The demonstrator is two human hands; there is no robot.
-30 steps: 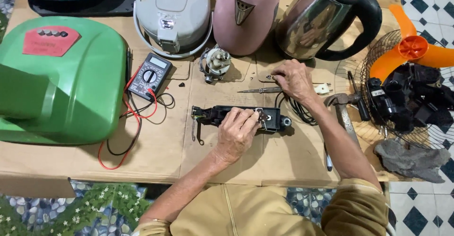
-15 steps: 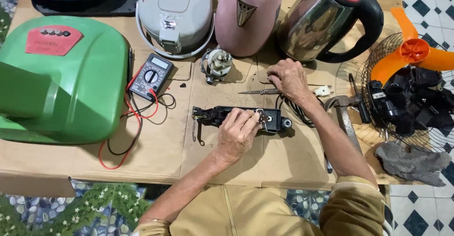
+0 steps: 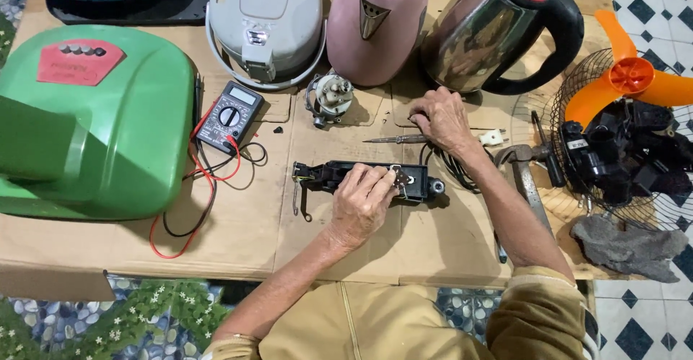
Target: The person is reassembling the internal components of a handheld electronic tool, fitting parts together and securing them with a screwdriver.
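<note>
A long black handle part [image 3: 325,174] with a small metal plate and screws lies across the cardboard. My left hand [image 3: 364,202] rests on its middle, fingers curled over it and holding it down. My right hand [image 3: 442,119] lies farther back, beside the steel kettle [image 3: 491,28]. It covers the handle end of a thin screwdriver [image 3: 393,140], whose shaft points left on the cardboard. A black cord [image 3: 455,166] runs under my right wrist.
Green appliance cover [image 3: 94,129] at left, multimeter [image 3: 229,118] with red and black leads, grey rice cooker [image 3: 263,24], pink jug [image 3: 375,24], small motor part [image 3: 332,98], hammer [image 3: 527,179], orange fan blade [image 3: 628,78] on a wire guard, grey rag [image 3: 624,241].
Both hands stay almost where they were. My right hand has edged slightly left over the screwdriver's handle.
</note>
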